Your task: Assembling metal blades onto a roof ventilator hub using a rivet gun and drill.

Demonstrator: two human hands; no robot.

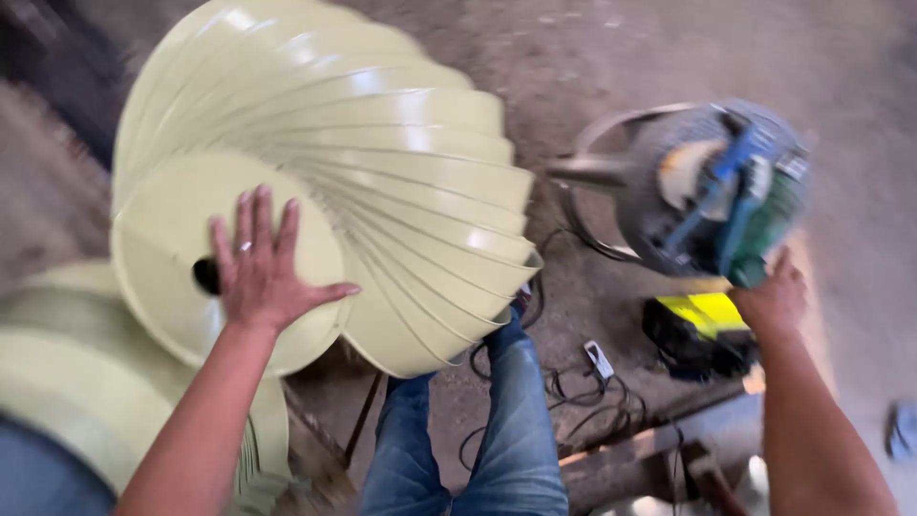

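My left hand (pixel 260 268) lies flat, fingers spread, on the round end cap of a large cream-coloured turbine ventilator (pixel 382 172) with curved overlapping vanes. A dark hole sits in the cap just left of the hand. My right hand (pixel 772 296) grips a blue and green power tool (pixel 740 196), held up at the right and blurred by motion. My leg in blue jeans (pixel 511 420) shows below the ventilator.
A second cream ventilator (pixel 67 382) lies at the lower left. On the dirt floor are a yellow and black box (pixel 702 330), tangled black cables (pixel 583 397), a round metal ring (pixel 597 162) and a rusty metal bar (pixel 650 444).
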